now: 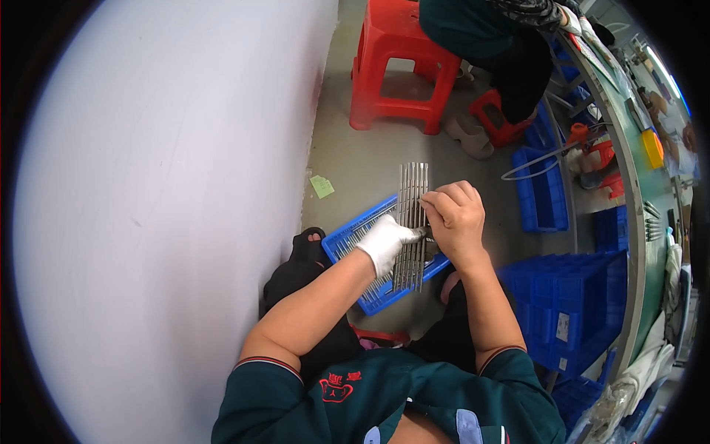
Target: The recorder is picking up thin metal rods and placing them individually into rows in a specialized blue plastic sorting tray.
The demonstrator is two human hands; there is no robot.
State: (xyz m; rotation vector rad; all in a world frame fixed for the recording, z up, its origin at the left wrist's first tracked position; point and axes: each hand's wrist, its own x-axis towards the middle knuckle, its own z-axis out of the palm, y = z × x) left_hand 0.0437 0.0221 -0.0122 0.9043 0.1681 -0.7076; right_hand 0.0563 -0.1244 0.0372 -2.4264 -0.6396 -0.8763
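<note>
My left hand (386, 243), in a white glove with a darkened thumb, is closed round a bundle of long thin metal rods (411, 200). The rods stand side by side in a flat row, their far ends pointing away from me. At the right edge of the row, my bare right hand (456, 220) pinches the outermost rod with thumb and fingers. Under both hands a blue basket (381, 302) sits between my legs, with more metal rods lying in it. Part of the basket is hidden by my hands and the bundle.
A white wall (170, 185) runs along my left. Ahead stands a red stool (399, 63) beside a seated person (510, 52). Stacked blue crates (569, 303) and a green-topped workbench (654, 274) are on the right. A green paper scrap (322, 186) lies on the floor.
</note>
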